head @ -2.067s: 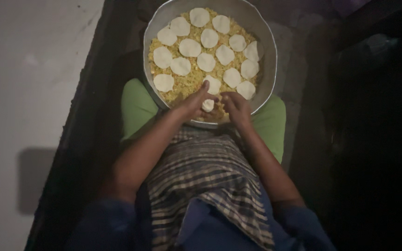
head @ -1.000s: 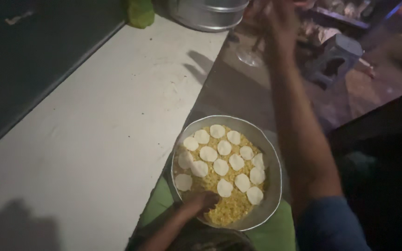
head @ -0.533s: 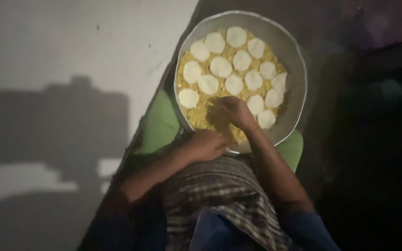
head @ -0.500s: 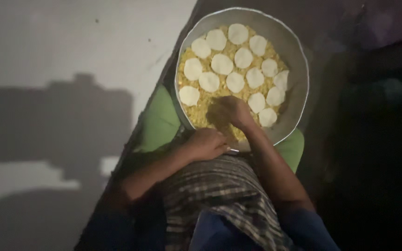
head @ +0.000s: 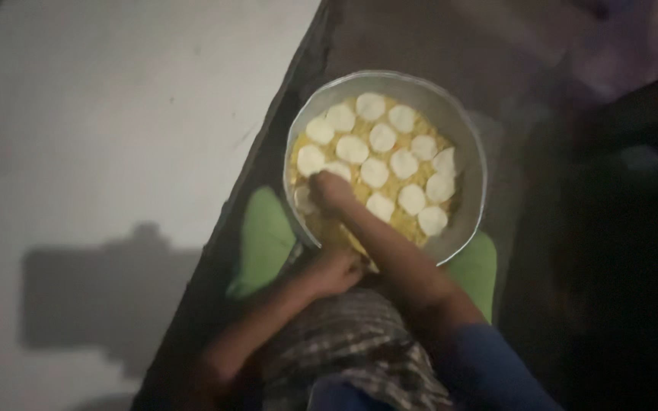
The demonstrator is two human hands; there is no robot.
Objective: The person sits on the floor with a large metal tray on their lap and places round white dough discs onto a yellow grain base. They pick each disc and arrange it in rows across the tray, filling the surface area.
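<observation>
A round metal bowl (head: 472, 144) rests on a green stool (head: 262, 236) in front of me. It holds yellow grainy filling (head: 404, 222) topped with several white dough discs (head: 381, 137). My right hand (head: 330, 190) reaches across into the bowl's left side, fingers bunched down on the filling beside a disc; what it grips is hidden. My left hand (head: 335, 270) sits at the bowl's near rim, fingers curled, and whether it holds anything is unclear.
A pale floor or slab (head: 116, 137) spreads to the left with a dark edge (head: 268, 160) running diagonally beside the stool. My checked cloth (head: 344, 342) covers my lap. The right side is dark.
My right hand has shifted from the bowl's near middle to its left side. The view swung so the bowl now sits more central.
</observation>
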